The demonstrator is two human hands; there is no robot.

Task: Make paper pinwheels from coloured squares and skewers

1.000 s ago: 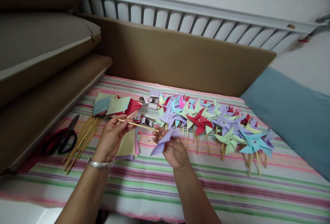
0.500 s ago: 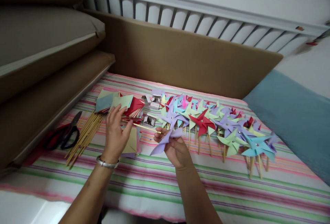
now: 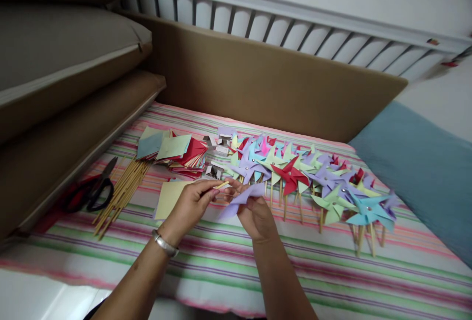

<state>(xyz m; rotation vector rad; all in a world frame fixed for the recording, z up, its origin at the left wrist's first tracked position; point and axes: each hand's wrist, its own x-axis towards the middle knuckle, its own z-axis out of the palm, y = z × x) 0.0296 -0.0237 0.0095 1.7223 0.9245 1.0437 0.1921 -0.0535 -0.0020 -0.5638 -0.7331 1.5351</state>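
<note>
My left hand (image 3: 191,204), with a silver bracelet at the wrist, is closed in a pinch on a thin wooden stick (image 3: 222,185). Only a short end of the stick shows past the fingertips; my hand covers the rest. My right hand (image 3: 257,217) grips a lilac paper pinwheel (image 3: 241,202), which is tilted and seen nearly edge-on. The stick's end lies close beside the pinwheel's back; whether they are joined I cannot tell. Under my left hand is a pale yellow paper square (image 3: 171,197) on a small pile.
Finished pinwheels (image 3: 289,175) stand in rows at right. Behind my left hand are paper stacks (image 3: 173,147) and small open boxes (image 3: 214,170). Wooden sticks (image 3: 121,197) and black scissors (image 3: 98,189) lie at left on the striped cloth (image 3: 221,261). Brown cushions (image 3: 73,99) border the left side.
My left hand has moved right and down from above the paper stack and closed on the stick. The pinwheel in my right hand has turned slightly.
</note>
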